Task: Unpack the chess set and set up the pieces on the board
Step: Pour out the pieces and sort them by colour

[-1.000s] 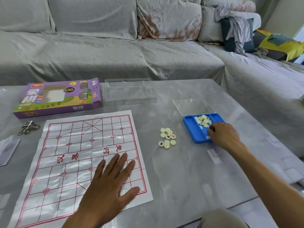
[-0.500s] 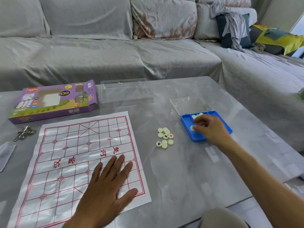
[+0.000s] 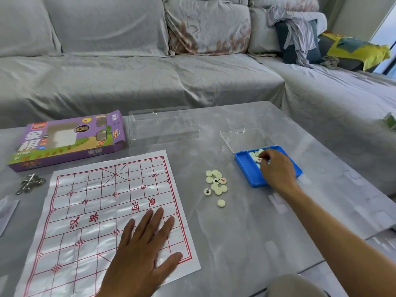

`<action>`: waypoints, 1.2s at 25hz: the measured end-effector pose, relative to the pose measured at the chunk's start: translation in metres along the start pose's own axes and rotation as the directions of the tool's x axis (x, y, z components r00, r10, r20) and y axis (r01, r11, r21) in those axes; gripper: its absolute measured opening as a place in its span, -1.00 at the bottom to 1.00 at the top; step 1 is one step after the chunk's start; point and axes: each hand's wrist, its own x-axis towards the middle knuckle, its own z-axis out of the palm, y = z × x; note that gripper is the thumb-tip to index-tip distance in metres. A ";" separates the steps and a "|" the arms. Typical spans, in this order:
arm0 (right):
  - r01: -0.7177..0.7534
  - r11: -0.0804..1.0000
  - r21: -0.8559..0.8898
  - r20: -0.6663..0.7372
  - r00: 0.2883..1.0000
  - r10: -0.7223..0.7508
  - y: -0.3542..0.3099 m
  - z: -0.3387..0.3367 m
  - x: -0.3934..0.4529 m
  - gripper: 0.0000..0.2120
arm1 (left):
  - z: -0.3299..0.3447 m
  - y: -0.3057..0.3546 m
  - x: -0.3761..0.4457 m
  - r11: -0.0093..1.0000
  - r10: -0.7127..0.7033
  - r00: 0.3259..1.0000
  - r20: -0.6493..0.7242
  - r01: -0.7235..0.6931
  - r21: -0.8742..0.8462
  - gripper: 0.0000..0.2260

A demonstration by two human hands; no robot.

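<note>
A left hand point(image 3: 141, 251) lies flat, fingers spread, on the paper board point(image 3: 96, 211). The right hand point(image 3: 276, 170) reaches into the blue tray point(image 3: 242, 159), fingers curled among pieces; whether it grasps one is unclear. Loose pieces point(image 3: 216, 183) cluster on the table point(image 3: 246, 232) between board and tray.

bench point(image 3: 246, 243): grey marbled top, fills the lower frame
board point(image 3: 107, 221): white sheet with red grid, lower left
box point(image 3: 66, 139): purple, left, above the board
clear tray point(image 3: 162, 125): centre, right of the box
pieces point(image 3: 216, 184): pale discs clustered at centre
blue tray point(image 3: 252, 174): right of centre
lid point(image 3: 246, 137): clear, just above it
metal rings point(image 3: 30, 184): left edge
</note>
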 end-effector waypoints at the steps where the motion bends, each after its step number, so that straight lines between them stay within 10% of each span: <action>1: -0.040 0.995 -0.096 0.050 0.998 0.045 0.010 -0.001 0.010 -0.74 | 0.001 0.000 0.000 1.000 0.002 1.000 -0.007 -0.002 -0.003 -0.36; 4: 0.012 0.980 -0.196 0.274 0.961 0.044 0.030 0.005 0.022 -0.73 | 0.002 0.000 0.000 1.000 0.004 1.000 -0.015 -0.004 0.004 -0.36; 14: 0.228 0.906 -0.358 0.281 0.951 -0.128 0.027 -0.004 0.020 -0.80 | 0.001 0.000 -0.001 1.000 -0.001 1.000 -0.006 0.001 0.021 -0.36; 17: 0.140 0.986 -0.094 0.067 0.989 -0.134 -0.005 -0.005 -0.001 -0.81 | -0.001 0.000 0.000 1.000 -0.004 1.000 -0.012 0.004 0.003 -0.36; 23: 0.355 0.933 -0.055 0.354 0.881 -0.314 -0.063 0.036 -0.061 -0.74 | 0.002 -0.001 -0.002 1.000 -0.005 1.000 -0.026 0.005 0.000 -0.35; 27: 0.128 0.991 -0.048 0.014 0.992 -0.128 -0.030 0.013 -0.025 -0.80 | 0.002 0.000 0.001 1.000 0.010 0.999 -0.033 -0.010 0.010 -0.36; 30: -0.021 0.875 -0.483 0.039 0.998 0.046 0.010 -0.007 -0.002 -0.89 | 0.005 -0.002 0.000 1.000 0.016 0.999 -0.036 -0.015 0.015 -0.36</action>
